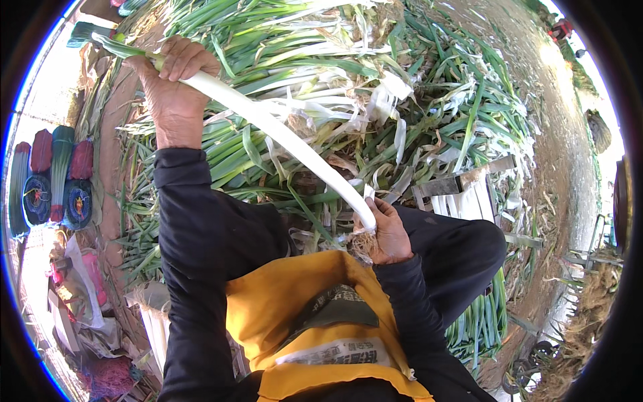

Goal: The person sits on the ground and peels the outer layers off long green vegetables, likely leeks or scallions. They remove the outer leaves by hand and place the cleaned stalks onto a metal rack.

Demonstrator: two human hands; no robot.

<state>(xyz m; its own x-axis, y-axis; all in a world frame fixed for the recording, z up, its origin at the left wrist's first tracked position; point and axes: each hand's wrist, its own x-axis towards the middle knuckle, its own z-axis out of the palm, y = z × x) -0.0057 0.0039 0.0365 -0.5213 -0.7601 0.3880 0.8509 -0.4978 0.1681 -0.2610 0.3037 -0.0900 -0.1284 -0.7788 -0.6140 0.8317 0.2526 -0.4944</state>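
Note:
A long, peeled white scallion stalk (pixel 281 135) lies diagonally across the view, bent slightly towards its root end. My left hand (pixel 176 70) grips its upper part, where a short green leaf end sticks out past the fingers. Down at the root end, my right hand (pixel 387 231) holds the base, with the thumb against a strip of pale outer skin. Brown fibrous roots (pixel 365 245) hang beside that palm. Beyond both hands spreads a large heap of unpeeled scallions (pixel 271 75), green leaves mostly to the left and roots to the right.
Peeled skins and leaves (pixel 442 110) litter the ground ahead and right. White stalks lie in a metal frame (pixel 437 186) by my right knee, green leaves (pixel 479 326) behind it. Rolled mesh bags (pixel 60 171) lie at left; more white stalks (pixel 155 326) sit lower left.

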